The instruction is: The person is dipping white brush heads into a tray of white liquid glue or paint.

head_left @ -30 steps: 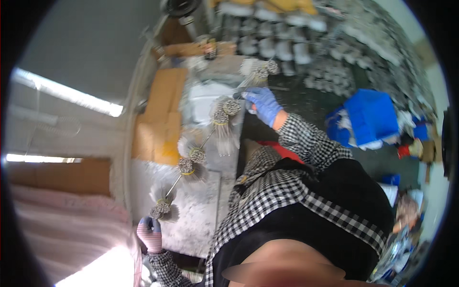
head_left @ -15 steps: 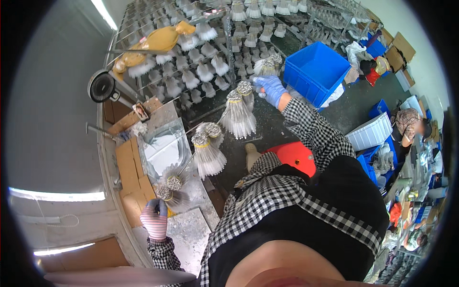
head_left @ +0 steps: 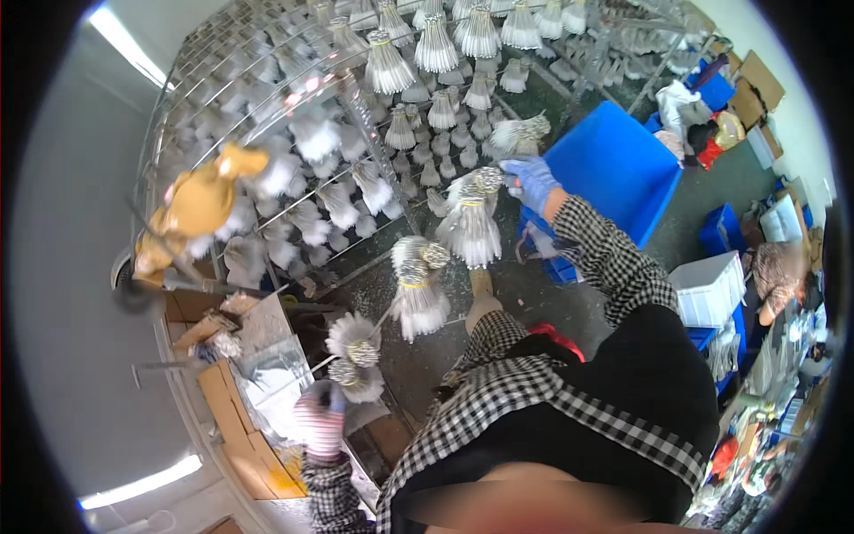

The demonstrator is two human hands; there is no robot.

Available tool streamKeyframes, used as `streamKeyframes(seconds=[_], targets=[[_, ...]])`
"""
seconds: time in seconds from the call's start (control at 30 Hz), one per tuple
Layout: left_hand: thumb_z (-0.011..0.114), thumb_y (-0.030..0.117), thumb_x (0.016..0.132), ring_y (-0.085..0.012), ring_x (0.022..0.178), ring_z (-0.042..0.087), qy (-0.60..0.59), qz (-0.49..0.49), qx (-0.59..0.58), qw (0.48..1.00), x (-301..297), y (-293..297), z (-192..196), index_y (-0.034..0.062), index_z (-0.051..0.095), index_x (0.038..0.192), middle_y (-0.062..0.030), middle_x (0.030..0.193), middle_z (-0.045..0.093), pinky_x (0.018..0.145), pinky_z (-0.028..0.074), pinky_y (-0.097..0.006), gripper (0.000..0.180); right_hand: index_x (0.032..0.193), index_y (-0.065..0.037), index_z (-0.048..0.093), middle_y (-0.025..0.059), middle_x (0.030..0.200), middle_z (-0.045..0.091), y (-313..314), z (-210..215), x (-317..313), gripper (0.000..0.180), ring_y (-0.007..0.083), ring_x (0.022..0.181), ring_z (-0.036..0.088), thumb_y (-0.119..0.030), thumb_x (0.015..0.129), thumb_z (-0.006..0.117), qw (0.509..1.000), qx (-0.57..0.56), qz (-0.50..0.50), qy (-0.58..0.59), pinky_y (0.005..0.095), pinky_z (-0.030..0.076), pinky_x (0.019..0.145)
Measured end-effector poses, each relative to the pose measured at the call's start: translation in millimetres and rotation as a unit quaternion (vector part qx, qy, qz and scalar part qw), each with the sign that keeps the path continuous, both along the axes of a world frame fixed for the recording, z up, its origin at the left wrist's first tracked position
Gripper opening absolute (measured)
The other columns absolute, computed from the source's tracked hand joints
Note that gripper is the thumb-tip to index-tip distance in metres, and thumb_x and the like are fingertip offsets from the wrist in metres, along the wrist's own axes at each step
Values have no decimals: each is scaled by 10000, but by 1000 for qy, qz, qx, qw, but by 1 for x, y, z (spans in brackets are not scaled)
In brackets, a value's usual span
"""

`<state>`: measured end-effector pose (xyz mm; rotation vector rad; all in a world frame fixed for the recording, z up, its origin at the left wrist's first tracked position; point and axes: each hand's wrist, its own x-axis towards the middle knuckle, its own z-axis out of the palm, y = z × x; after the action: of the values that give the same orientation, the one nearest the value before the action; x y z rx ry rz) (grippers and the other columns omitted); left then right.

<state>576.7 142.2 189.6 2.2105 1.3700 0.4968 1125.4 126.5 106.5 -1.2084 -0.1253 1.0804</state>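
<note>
Holding bundles, already tied and strung on a rod, before the loaded rack, not on it; clamping rod in right hand fingers; cannot tell left hand fingers, blurred.

The person is holding both arms out from the body, with the hands standing well apart. The right forearm, wearing a black-and-white checked sleeve, is slanting up and to the left, and a strip of bare wrist is showing above the cuff. The right hand, in a bluish-violet glove, is pointing left with its fingers bending inward in a closed grip. The left forearm, in a matching sleeve, is rising almost upright near the lower edge. The left hand, in a pink-and-white striped glove, is blurring, its grey-blue fingers curling.
</note>
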Motion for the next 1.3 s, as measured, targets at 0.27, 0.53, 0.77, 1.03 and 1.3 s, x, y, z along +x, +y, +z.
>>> streamKeyframes(seconds=[0.27,0.53,0.77,1.03,1.3], targets=[[686,135,823,-304,660,649,48,-52,16,997,187,105,-87,46,665,836,-137,749,663,622,517,-369,92,949,-30,633,7,666,540,88,-71,162,82,94,452,404,-54,872,619,989,-102,-103,-7,263,295,383],[632,248,876,-343,719,652,94,-77,-55,991,307,171,-132,33,692,869,-181,790,672,666,515,-398,223,960,-43,659,49,615,508,123,-173,294,124,152,443,417,-135,900,601,973,-198,-118,-28,319,324,383],[640,275,862,-320,717,662,154,-58,-90,982,356,199,-145,54,698,884,-168,788,678,668,518,-381,229,1197,-37,598,132,939,659,123,-208,348,559,295,882,633,-185,671,718,636,-329,304,-629,376,483,838],[651,288,833,-345,731,640,150,-103,-32,983,397,234,-155,49,679,866,-169,778,661,671,502,-424,243,1171,-18,600,173,1093,648,97,-223,388,494,334,991,624,-155,706,696,568,-303,257,-721,381,486,879],[621,276,842,-353,791,631,269,-133,18,954,417,262,-163,82,652,921,-171,822,662,719,499,-459,212,1165,-40,609,126,930,657,80,-256,426,410,277,889,636,-131,771,676,562,-282,252,-735,386,504,787]])
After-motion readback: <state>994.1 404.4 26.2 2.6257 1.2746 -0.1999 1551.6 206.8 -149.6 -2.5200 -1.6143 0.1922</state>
